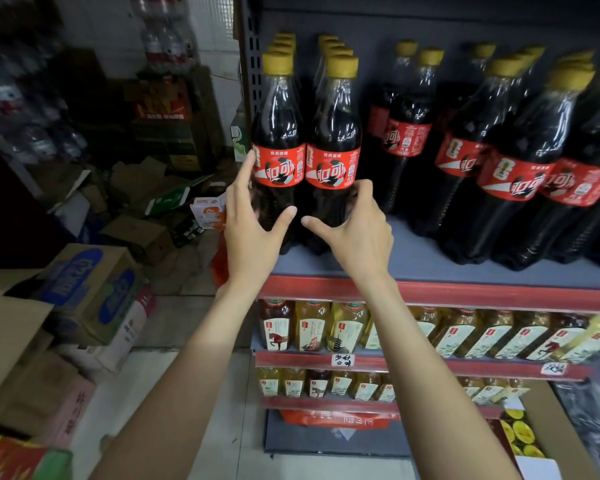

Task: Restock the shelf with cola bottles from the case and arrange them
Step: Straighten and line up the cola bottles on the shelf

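I see my left hand and right hand, fingers spread, cupping two red-labelled, yellow-capped cola bottles of dark drink mid-frame on the shelf.

Dim indoor light; left background blurred, edges bowed, perhaps faint bottle glare.
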`<state>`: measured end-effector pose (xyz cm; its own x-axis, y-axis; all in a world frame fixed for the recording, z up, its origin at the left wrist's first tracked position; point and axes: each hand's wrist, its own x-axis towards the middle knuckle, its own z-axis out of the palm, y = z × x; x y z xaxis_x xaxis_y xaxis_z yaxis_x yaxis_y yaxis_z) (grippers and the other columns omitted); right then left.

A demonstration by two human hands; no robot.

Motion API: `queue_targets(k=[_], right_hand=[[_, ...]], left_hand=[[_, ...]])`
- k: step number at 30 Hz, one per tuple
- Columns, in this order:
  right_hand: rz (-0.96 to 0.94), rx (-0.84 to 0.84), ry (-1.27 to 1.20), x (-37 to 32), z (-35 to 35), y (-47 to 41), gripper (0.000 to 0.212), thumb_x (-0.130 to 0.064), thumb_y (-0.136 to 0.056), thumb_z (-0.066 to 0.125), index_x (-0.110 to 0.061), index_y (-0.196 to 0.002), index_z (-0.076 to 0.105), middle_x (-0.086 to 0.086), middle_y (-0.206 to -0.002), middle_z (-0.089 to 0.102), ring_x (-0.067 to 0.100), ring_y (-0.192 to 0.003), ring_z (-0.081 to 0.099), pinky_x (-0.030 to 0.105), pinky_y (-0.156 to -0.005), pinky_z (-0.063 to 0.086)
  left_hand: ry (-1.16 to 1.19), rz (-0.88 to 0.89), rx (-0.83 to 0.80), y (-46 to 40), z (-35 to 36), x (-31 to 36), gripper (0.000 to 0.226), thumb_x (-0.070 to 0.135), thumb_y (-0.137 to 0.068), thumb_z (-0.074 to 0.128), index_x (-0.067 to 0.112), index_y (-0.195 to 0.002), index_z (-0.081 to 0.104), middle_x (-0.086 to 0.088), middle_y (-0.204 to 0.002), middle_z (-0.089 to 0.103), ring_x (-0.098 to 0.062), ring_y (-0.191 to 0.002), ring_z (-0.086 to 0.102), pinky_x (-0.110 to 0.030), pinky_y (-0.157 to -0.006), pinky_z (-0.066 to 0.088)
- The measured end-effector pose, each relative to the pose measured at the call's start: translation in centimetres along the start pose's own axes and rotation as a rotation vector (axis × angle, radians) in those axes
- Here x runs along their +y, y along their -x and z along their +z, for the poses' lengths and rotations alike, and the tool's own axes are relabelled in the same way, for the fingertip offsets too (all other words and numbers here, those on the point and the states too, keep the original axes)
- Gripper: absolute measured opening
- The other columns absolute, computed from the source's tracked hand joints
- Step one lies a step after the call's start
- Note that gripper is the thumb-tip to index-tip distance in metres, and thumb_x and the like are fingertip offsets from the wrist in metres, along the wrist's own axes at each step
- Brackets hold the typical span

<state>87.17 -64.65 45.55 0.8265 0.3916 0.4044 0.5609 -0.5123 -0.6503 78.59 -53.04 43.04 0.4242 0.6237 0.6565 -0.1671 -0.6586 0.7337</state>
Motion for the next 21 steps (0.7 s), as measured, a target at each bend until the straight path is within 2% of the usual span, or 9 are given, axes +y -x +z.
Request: queue_targets(k=[1, 6, 9, 11, 13, 15, 17, 19, 21], right_hand=[[0.010, 0.006, -0.005, -0.1, 0.1, 0.0, 0.069, -0.056, -0.070, 0.076, -0.016, -0.113, 0.040, 0.002, -0.112, 0.062, 0.031, -0.102, 0.060, 0.032, -0.067, 0.034], [-0.003, 0.034, 0.035, 0.0, 0.6, 0.3, 0.071, -0.057, -0.072, 0.074, -0.016, -0.119, 0.040, 0.001, -0.117, 0.060, 0.029, -0.106, 0.059, 0.032, -0.068, 0.035], [-0.034, -0.008, -0.028, 0.3, 0.2, 0.8, 0.075, -0.056, -0.074, 0.073, -0.018, -0.130, 0.039, 0.000, -0.126, 0.056, 0.024, -0.115, 0.054, 0.034, -0.075, 0.040], [-0.071, 0.003, -0.155, 1.1, -1.2, 1.4, 0.072, -0.050, -0.078, 0.072, -0.019, -0.135, 0.040, -0.003, -0.126, 0.055, 0.017, -0.118, 0.052, 0.034, -0.087, 0.045], [-0.122, 0.123, -0.260, 2.4, -3.3, 2.3, 0.056, -0.037, -0.085, 0.070, -0.018, -0.132, 0.047, -0.004, -0.121, 0.057, 0.011, -0.115, 0.053, 0.031, -0.095, 0.046], [-0.151, 0.301, -0.275, 4.5, -5.7, 3.2, 0.039, -0.022, -0.090, 0.066, -0.013, -0.126, 0.053, 0.000, -0.115, 0.060, 0.013, -0.110, 0.057, 0.032, -0.095, 0.047], [-0.096, 0.471, -0.245, 6.9, -8.1, 3.5, 0.033, -0.016, -0.091, 0.064, -0.009, -0.122, 0.055, 0.005, -0.111, 0.061, 0.016, -0.105, 0.058, 0.034, -0.092, 0.048], [-0.004, 0.557, -0.184, 9.2, -10.0, 3.0, 0.039, -0.018, -0.090, 0.065, -0.008, -0.126, 0.052, 0.007, -0.114, 0.059, 0.017, -0.106, 0.057, 0.031, -0.092, 0.047], [0.053, 0.517, -0.118, 10.8, -11.2, 1.9, 0.055, -0.024, -0.087, 0.068, -0.009, -0.135, 0.045, 0.008, -0.122, 0.056, 0.018, -0.111, 0.055, 0.020, -0.088, 0.041]], left_hand=[[0.003, 0.000, 0.000, 0.0, 0.0, 0.0, 0.081, 0.026, -0.083, 0.071, 0.045, -0.144, 0.020, 0.024, -0.143, 0.031, -0.018, -0.135, 0.039, -0.048, -0.104, 0.044], [-0.009, -0.003, -0.026, 0.0, -0.1, -0.2, 0.081, 0.022, -0.084, 0.070, 0.039, -0.145, 0.020, 0.006, -0.148, 0.032, -0.017, -0.137, 0.036, -0.048, -0.106, 0.042], [-0.075, -0.016, 0.025, 0.6, 0.1, 0.5, 0.077, 0.022, -0.085, 0.069, 0.026, -0.147, 0.023, -0.002, -0.148, 0.028, -0.020, -0.139, 0.031, -0.047, -0.110, 0.037], [-0.118, 0.069, 0.150, 1.5, 0.5, 1.7, 0.066, 0.019, -0.086, 0.067, 0.014, -0.143, 0.033, -0.010, -0.146, 0.032, -0.022, -0.137, 0.032, -0.048, -0.109, 0.036], [-0.068, 0.259, 0.220, 2.4, 1.3, 3.2, 0.049, 0.013, -0.088, 0.062, 0.007, -0.132, 0.044, -0.007, -0.135, 0.043, -0.022, -0.127, 0.041, -0.049, -0.102, 0.041], [0.050, 0.366, 0.139, 2.9, 2.6, 5.2, 0.035, 0.010, -0.088, 0.058, 0.009, -0.122, 0.050, -0.004, -0.121, 0.053, -0.019, -0.115, 0.051, -0.040, -0.095, 0.046], [0.184, 0.323, -0.044, 3.1, 4.6, 7.3, 0.032, 0.008, -0.088, 0.057, 0.012, -0.119, 0.051, -0.004, -0.114, 0.057, -0.016, -0.106, 0.056, -0.032, -0.092, 0.048], [0.266, 0.195, -0.240, 2.8, 7.1, 8.6, 0.041, 0.008, -0.088, 0.060, 0.018, -0.124, 0.046, -0.003, -0.119, 0.057, -0.012, -0.109, 0.057, -0.028, -0.094, 0.048], [0.270, 0.077, -0.375, 2.1, 10.1, 9.1, 0.054, 0.012, -0.087, 0.063, 0.025, -0.134, 0.038, 0.002, -0.130, 0.050, -0.008, -0.117, 0.053, -0.023, -0.097, 0.045]])
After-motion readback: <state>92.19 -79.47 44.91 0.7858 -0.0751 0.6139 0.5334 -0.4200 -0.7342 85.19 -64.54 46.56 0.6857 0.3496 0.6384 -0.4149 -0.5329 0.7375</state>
